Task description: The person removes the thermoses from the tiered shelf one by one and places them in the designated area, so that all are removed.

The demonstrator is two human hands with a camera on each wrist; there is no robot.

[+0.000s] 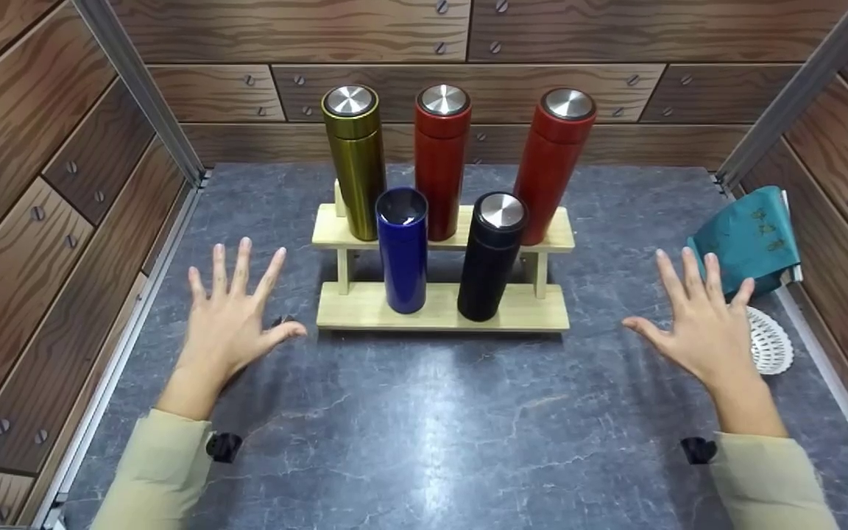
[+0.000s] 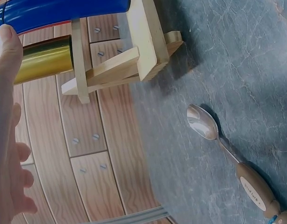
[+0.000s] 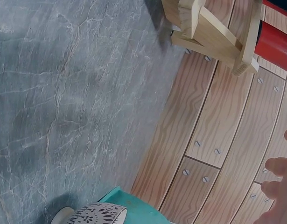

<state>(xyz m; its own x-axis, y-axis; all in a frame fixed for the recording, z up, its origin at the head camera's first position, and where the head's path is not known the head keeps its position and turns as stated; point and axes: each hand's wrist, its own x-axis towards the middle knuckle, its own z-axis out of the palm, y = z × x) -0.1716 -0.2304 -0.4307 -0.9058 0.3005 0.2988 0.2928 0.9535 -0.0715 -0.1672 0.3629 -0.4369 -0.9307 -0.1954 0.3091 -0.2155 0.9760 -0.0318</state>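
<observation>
My left hand (image 1: 225, 331) is held out with fingers spread, left of a two-tier wooden rack (image 1: 336, 309), gripping nothing. Fingers likewise spread, my right hand (image 1: 711, 335) is out to the rack's right and holds nothing. On the upper tier stand a gold thermos flask (image 1: 356, 169) and two red ones, a middle one (image 1: 442, 169) and a right one (image 1: 553, 169). The lower tier bears a blue flask (image 1: 403, 258) and a black flask (image 1: 490, 265). A spoon (image 2: 203, 122) with a brown handle lies on the table in the left wrist view; the left hand mostly hides it in the head view.
Beside my right hand is a white bowl (image 1: 771, 342) with a dark pattern, partly hidden by the hand. Behind it, a teal book-like thing (image 1: 744, 239) leans near the right wall. Wood-patterned walls (image 1: 12, 294) enclose the grey marbled table (image 1: 431, 427) at left, back and right.
</observation>
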